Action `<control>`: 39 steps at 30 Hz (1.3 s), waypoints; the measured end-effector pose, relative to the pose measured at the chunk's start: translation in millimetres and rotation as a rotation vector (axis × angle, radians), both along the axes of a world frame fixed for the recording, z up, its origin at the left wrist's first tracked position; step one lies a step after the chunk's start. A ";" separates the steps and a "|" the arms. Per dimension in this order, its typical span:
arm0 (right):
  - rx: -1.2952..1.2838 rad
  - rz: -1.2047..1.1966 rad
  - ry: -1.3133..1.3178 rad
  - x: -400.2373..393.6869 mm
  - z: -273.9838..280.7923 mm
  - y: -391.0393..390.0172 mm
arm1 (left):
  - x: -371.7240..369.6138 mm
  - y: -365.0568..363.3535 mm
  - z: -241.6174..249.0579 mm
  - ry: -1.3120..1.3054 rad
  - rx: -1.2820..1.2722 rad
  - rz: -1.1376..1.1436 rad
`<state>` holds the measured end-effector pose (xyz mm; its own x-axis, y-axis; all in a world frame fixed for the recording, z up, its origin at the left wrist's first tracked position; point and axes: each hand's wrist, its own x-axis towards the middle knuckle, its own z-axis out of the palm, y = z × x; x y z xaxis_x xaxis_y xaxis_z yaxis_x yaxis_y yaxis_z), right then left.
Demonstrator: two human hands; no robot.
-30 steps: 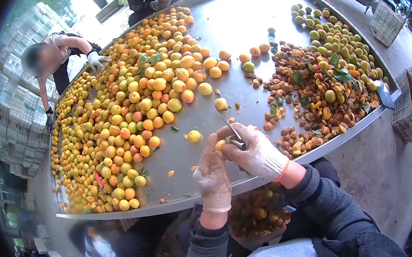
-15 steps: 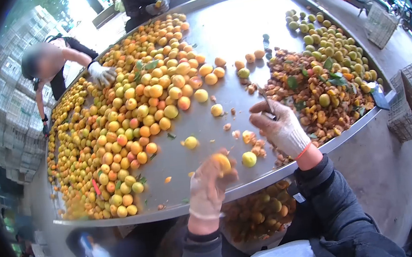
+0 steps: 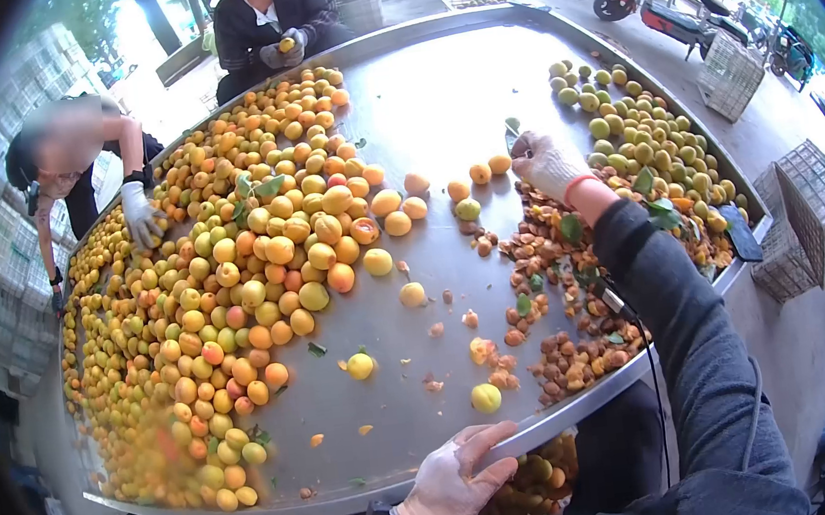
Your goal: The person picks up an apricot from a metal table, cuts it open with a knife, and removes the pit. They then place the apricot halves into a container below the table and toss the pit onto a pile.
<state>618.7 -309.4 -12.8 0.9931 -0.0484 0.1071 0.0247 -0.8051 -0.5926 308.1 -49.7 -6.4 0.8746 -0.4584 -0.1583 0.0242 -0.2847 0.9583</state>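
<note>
My left hand (image 3: pixel 456 482), in a pale glove, is open and empty at the table's near edge, fingers stretched to the right. Below it a container of apricots (image 3: pixel 545 470) shows partly under the rim. My right hand (image 3: pixel 552 164), gloved with an orange band at the wrist, reaches over the far end of the heap of brown apricot pits and scraps (image 3: pixel 558 252). Its fingers are closed beside a small dark-green piece (image 3: pixel 512 130); what they hold is hidden. A yellow-green apricot (image 3: pixel 486 398) lies on the metal table (image 3: pixel 391 335) between my hands.
Many apricots (image 3: pixel 262 263) cover the table's left side; greener fruit (image 3: pixel 636 133) lies at the far right. One co-worker's gloved hand (image 3: pixel 140 216) touches the pile, and another's hands (image 3: pixel 283 52) hold a fruit. Crates (image 3: pixel 810 216) stand right. A cable (image 3: pixel 650 363) hangs by my right forearm.
My left hand has moved down toward the near rim and no longer holds an apricot. My right hand, earlier holding a small knife, has reached farther away across the table. The view has shifted.
</note>
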 end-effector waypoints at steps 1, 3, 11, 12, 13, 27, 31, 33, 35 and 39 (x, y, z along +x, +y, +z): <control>-0.062 -0.019 0.017 15.3 -9.0 8.0 | 1.3 0.3 -3.2 -0.017 0.045 0.021; -0.114 0.008 0.042 42.1 -38.2 12.9 | 4.9 2.1 -7.4 -0.025 0.099 0.056; -0.302 -0.005 0.039 50.2 -52.0 1.4 | 8.3 0.2 -11.8 -0.053 0.035 0.081; -0.090 0.028 0.102 43.5 -45.7 -0.2 | 9.3 0.2 -10.3 -0.062 0.032 0.078; 0.125 0.065 0.165 30.9 -33.8 4.7 | 10.1 0.9 -9.4 -0.073 -0.054 0.116; 0.410 0.785 0.084 -209.2 29.9 103.6 | 20.3 -5.1 -17.3 0.202 -0.928 0.741; 0.815 0.332 0.472 -237.7 61.6 95.7 | 17.3 9.4 -7.4 0.239 -1.202 0.702; 0.764 0.277 0.489 -254.5 50.1 98.4 | 16.9 10.7 0.0 0.194 -1.221 0.688; 0.777 0.364 0.408 -265.9 25.7 100.0 | 15.7 11.3 -0.7 0.195 -1.190 0.675; 0.746 0.529 0.242 -274.6 4.4 117.9 | 17.5 15.2 -21.3 0.200 -1.189 0.638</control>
<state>344.1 -191.5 -8.5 0.8969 0.4418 0.0183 0.0870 -0.1358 -0.9869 325.6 -34.5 -27.7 0.9925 0.0660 -0.1033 0.0061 0.8151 0.5793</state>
